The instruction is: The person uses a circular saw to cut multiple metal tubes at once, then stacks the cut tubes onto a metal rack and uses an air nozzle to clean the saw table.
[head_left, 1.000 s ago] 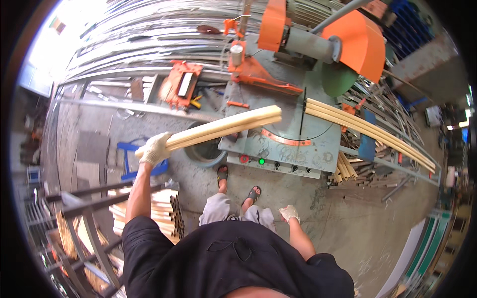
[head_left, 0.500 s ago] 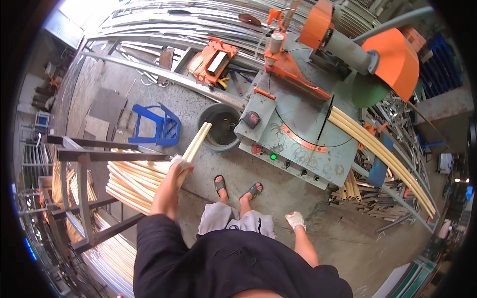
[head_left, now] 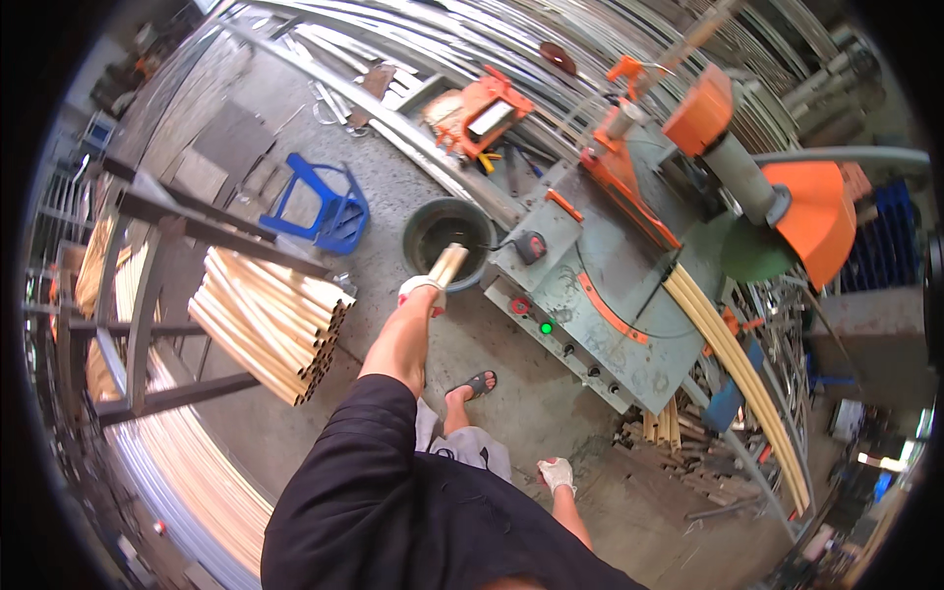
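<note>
My left hand, in a white glove, is closed around a pair of short tan tubes. Their far ends point over a dark round bucket on the floor. Left of that arm, a stack of similar cut tubes lies on a dark metal rack, hollow ends toward me. My right hand, also gloved, hangs low with its fingers curled and nothing seen in them. Ahead on the right stands a grey cut-off saw with orange guards. Several long tan tubes extend from its table toward the right.
A blue plastic stool lies beyond the rack. An orange clamp-like machine part rests near long metal bars at the back. Beneath the saw's right side are scrap offcuts. More long tubes lie at lower left.
My left hand has swung right, away from the stack, carrying the tubes toward the bucket. The view has turned, and my right hand still hangs low.
</note>
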Demonstrator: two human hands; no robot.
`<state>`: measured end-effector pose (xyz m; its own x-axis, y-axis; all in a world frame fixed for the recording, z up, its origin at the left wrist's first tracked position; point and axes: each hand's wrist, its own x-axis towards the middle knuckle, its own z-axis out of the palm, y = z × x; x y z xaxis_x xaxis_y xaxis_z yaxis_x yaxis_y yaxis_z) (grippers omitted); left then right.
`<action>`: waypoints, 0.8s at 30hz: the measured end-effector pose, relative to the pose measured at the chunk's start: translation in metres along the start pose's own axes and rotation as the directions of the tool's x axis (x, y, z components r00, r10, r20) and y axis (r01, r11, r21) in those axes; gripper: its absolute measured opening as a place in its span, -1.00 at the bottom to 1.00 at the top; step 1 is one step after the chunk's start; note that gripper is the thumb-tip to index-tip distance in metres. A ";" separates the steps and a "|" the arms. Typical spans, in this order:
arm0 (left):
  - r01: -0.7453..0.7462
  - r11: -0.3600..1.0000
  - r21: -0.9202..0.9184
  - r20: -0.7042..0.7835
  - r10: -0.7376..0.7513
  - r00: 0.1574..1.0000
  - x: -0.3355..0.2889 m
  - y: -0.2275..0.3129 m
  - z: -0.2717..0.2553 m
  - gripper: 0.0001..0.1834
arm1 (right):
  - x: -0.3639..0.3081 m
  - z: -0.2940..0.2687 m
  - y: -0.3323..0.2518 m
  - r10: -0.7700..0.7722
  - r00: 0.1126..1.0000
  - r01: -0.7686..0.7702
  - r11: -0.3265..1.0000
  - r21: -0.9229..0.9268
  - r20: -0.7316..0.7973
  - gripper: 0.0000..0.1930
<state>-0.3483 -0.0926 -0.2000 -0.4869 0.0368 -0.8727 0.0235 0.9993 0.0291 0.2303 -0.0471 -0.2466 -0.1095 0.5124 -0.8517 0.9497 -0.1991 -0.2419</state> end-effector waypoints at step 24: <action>-0.117 0.833 -0.540 -0.281 -0.048 0.958 -0.285 -0.377 0.064 -0.40 | 0.049 -0.050 -0.185 -0.133 0.978 0.148 0.985 -0.089 0.161 -0.83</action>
<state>-0.1627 -0.4803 0.0071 -0.7134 -0.0110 -0.7007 -0.3953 0.8319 0.3894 0.0642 0.0565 -0.2206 -0.2804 0.3931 -0.8757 0.9452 -0.0461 -0.3233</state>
